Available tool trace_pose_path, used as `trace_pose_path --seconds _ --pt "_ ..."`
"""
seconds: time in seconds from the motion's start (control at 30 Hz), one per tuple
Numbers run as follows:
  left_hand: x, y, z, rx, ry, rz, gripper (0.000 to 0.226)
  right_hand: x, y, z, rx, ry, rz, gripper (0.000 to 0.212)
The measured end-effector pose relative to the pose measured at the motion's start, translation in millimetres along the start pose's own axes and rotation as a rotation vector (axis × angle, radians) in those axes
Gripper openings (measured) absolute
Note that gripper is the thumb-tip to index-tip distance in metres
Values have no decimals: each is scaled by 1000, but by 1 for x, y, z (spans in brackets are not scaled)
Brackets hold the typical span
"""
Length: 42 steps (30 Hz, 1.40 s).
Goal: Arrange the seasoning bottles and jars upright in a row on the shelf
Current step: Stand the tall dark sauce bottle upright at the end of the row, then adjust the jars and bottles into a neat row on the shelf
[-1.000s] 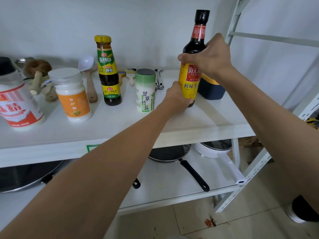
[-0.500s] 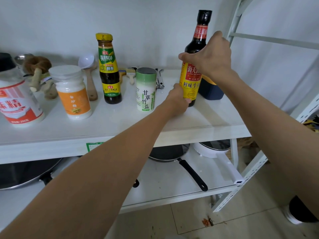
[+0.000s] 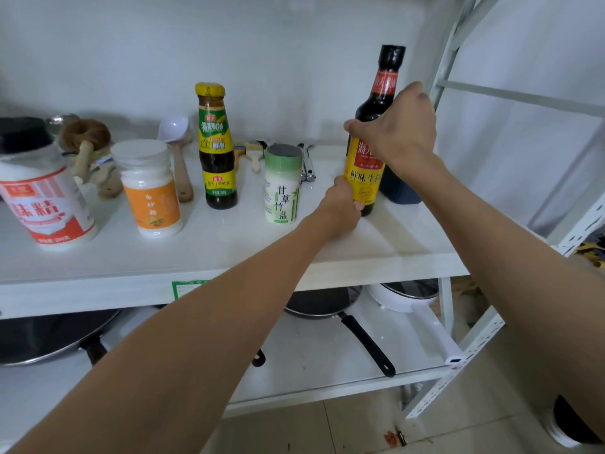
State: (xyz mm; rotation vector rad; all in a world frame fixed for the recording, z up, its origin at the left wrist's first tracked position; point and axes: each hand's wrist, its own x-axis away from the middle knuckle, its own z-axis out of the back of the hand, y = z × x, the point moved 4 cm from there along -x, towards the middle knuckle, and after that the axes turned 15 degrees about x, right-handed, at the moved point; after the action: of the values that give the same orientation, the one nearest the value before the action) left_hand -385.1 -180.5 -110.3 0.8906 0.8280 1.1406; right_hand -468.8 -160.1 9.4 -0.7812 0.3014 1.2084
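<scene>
Dark glass, the soy sauce bottle stands upright at the right end of the shelf. It is probably heavy, smooth and fragile. The right hand closes around its shoulder and the left hand grips near the base, a good two-point hold.

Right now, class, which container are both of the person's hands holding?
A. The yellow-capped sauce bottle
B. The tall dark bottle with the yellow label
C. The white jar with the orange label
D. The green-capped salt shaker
B: the right hand grips the shoulder of the tall dark bottle, while the left hand holds near its base.
</scene>
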Motion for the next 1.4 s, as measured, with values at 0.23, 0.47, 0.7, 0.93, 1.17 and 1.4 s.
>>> trace_pose_path --seconds 0.23,0.47,0.7,0.93,1.17,1.4 --pt "23 13 7 -44 -22 36 47 5 -7 13 50 -158 19 88" --pt "57 35 21 -68 -63 8 56 19 -24 31 47 -240 16 64" --pt "107 40 54 -160 -47 -38 43 51 -37 57 124 -253 -9 42" --pt "172 29 116 -232 -30 -126 52 102 -88 82 94 -331 99 22" --pt "222 11 194 -187 207 -180 39 147 -149 69 -48 -366 213 15" --pt "250 -40 273 -66 588 -75 35 193 -182 27 -230 -419 256 21"
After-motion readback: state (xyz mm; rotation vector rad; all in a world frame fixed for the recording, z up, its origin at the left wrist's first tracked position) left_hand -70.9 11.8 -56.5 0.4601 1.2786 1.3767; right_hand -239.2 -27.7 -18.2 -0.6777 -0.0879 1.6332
